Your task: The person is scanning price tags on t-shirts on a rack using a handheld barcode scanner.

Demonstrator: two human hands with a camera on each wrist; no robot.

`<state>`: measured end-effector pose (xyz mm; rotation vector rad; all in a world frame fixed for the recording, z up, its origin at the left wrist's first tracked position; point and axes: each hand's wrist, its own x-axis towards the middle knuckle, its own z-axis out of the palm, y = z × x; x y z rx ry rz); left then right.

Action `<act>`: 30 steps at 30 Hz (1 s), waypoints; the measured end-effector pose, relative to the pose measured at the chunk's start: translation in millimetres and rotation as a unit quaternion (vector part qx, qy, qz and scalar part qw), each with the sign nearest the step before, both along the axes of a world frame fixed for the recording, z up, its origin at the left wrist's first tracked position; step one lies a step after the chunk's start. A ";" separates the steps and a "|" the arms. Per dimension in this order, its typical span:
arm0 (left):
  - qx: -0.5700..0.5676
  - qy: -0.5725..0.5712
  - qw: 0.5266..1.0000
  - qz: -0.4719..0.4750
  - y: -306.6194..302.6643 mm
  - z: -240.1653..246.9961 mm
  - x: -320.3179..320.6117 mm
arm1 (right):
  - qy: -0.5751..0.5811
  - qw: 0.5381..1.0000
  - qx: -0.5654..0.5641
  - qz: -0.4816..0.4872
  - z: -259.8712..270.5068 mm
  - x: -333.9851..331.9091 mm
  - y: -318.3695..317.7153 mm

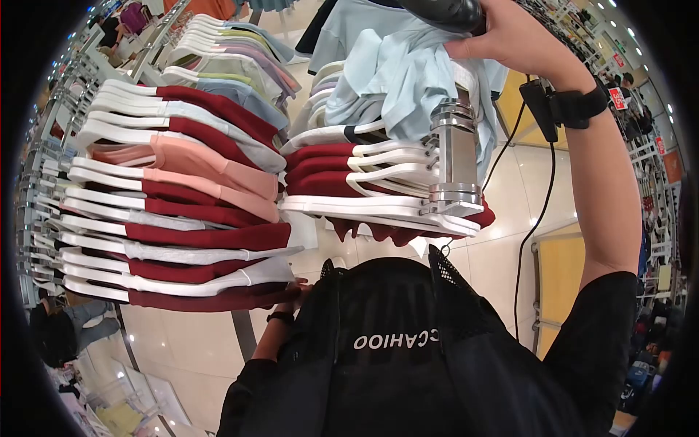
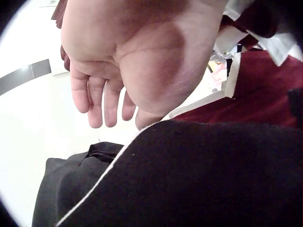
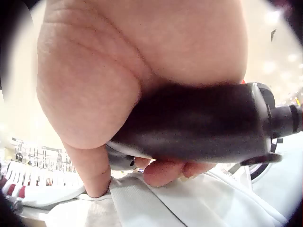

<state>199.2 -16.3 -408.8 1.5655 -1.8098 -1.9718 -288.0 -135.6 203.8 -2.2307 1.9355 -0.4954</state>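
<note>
Plainly, at one o'clock our right hand curls round a smooth, rounded black handle by crumpled pale-blue cloth. Toward seven, our left hand hangs empty-palmed, fingers loosely extended.

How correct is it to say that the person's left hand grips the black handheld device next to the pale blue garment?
The side is wrong: it is the right hand that grips the black handheld device next to the pale blue garment, as the head view shows.
</note>
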 end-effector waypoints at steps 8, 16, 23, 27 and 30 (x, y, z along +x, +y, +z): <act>-0.026 0.030 0.998 -0.041 12.2 8.9 4.7 | 0.105 0.994 0.025 0.027 13.4 17.9 2.0; -0.043 0.152 0.987 -0.028 11.0 54.8 -10.9 | 0.029 0.977 -0.208 0.031 25.7 4.3 13.3; -0.071 0.090 0.993 0.024 18.1 39.4 -11.3 | -0.248 0.898 -0.360 0.052 56.3 -36.2 44.3; -0.147 0.038 0.987 -0.057 18.6 17.7 -8.8 | -0.364 0.845 -0.386 0.066 77.1 -68.3 69.3; -0.334 -0.082 0.904 -0.256 8.7 55.7 -30.4 | -0.411 0.828 -0.377 0.057 83.7 -101.8 100.6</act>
